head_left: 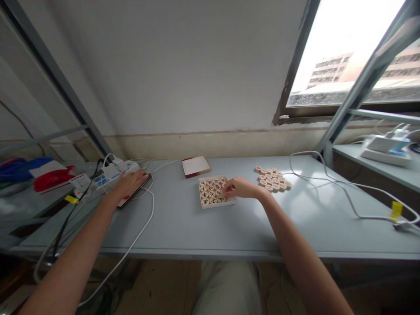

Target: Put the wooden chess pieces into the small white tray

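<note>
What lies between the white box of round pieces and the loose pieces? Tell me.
In the head view, the right hand lies between the white box and the loose pieces.

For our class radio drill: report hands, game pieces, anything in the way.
Left hand on flat item; right hand at boxed pieces. Loose pieces farther right. White cables clear of box.

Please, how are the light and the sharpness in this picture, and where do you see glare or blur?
Head view: the sky through the dark-framed window is washed out to white; head view: glare brightens the grey-blue tabletop beside the bare right forearm; head view: the white power strip at far right looks smeared, while black characters on round, pale wooden discs look clearer.
</note>
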Demonstrator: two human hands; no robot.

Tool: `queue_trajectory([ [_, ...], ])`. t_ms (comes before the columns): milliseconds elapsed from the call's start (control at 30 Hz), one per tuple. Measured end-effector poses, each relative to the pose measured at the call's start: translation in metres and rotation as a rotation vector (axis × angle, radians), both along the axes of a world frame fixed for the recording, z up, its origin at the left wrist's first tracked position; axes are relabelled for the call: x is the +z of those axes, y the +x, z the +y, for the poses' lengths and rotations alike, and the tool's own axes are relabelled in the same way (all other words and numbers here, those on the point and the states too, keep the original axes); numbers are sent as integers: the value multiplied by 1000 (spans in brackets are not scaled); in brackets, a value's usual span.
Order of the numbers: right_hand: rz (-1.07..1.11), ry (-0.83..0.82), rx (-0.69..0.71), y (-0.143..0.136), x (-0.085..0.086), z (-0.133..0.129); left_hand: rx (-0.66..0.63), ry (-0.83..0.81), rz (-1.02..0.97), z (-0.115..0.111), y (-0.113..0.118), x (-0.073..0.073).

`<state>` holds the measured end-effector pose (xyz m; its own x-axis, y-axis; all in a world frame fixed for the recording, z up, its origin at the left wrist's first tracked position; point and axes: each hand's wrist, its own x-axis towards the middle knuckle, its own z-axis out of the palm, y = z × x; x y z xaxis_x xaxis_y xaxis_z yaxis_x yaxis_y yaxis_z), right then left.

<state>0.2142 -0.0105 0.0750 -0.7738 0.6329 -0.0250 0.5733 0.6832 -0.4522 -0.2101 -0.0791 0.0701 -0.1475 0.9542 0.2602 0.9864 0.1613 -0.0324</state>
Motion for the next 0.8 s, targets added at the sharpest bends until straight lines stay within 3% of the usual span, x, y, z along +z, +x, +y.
queue_trajectory([
  [167, 14, -13, 25, 1, 0, 1, -5, -95, 121, -19, -13, 0],
  [367, 78, -32, -20, -3, -3, 3, 52, 102, 90, -69, -22, 5],
  [467, 81, 110, -161, -8, -5, 3, 86, 162, 94, -86, -19, -1],
  [600, 74, 297, -322, -14, -9, 5, 54, 226, 127, -93, -18, -12],
  [800, 86, 386, -382, -19, -16, 9, 23, 308, 104, -89, -9, -21],
])
